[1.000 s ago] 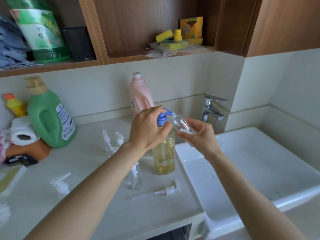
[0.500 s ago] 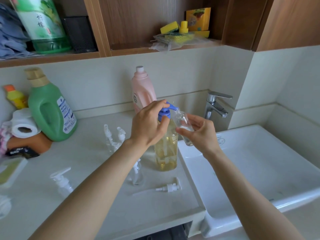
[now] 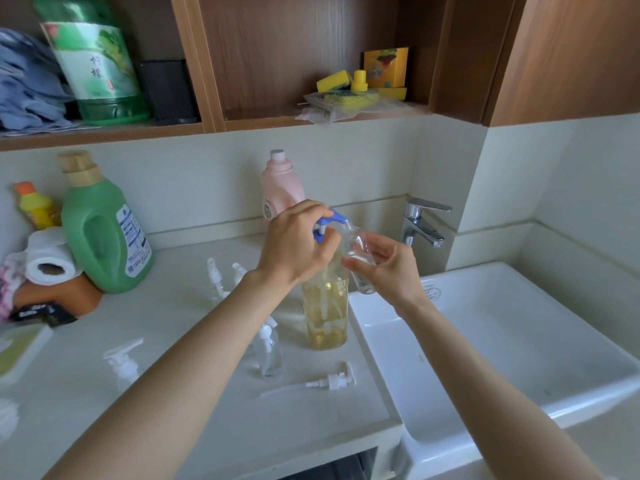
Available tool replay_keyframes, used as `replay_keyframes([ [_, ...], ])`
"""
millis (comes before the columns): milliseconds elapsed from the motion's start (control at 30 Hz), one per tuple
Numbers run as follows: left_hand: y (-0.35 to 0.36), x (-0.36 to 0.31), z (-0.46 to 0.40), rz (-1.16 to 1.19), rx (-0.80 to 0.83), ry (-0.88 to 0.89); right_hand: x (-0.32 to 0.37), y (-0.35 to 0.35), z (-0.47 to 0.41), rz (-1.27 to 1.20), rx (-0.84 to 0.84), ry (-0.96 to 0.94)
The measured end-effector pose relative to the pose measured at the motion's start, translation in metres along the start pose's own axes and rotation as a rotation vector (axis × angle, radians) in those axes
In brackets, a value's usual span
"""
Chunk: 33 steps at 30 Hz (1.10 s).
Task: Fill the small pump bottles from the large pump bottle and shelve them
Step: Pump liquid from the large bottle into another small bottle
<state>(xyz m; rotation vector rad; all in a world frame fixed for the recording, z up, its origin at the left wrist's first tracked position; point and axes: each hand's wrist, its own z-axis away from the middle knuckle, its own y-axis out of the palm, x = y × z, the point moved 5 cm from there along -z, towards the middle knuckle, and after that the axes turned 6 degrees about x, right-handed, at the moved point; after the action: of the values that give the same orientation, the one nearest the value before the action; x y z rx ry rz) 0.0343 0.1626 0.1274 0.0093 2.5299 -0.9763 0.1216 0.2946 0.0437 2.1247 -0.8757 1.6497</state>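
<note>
Your left hand point(image 3: 298, 242) curls over the blue pump point(image 3: 329, 225) of the big bottle point(image 3: 325, 313) at frame centre | your right hand point(image 3: 388, 268) pinches a small clear bottle point(image 3: 358, 258) under the spout | loose pump point(image 3: 332, 379) lies on the counter point(image 3: 173, 393), lower centre.

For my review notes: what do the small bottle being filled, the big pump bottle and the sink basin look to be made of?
Small bottle: clear, glossy, likely plastic; the fingers show through it. Large pump bottle: transparent body, probably plastic, amber liquid visible inside, with an opaque blue plastic pump. Sink basin: smooth glossy white, ceramic by its look.
</note>
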Motion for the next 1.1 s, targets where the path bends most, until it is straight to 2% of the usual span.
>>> replay_keyframes([
  [133, 0.007, 0.008, 0.009, 0.031, -0.049, -0.005, -0.005, -0.001, 0.001, 0.038, -0.015, 0.015],
  [333, 0.019, 0.011, 0.016, -0.012, 0.014, -0.006, -0.013, -0.005, 0.004, 0.113, -0.038, 0.049],
  [600, -0.003, 0.000, 0.000, -0.014, 0.009, 0.054, -0.003, -0.008, 0.004, 0.120, -0.006, 0.019],
  [867, 0.003, 0.007, 0.002, 0.058, -0.091, 0.024, 0.000, -0.009, -0.001, 0.090, 0.016, 0.037],
  [1100, 0.019, 0.015, 0.016, 0.017, -0.039, 0.014, -0.008, -0.007, 0.004, 0.098, 0.021, 0.058],
])
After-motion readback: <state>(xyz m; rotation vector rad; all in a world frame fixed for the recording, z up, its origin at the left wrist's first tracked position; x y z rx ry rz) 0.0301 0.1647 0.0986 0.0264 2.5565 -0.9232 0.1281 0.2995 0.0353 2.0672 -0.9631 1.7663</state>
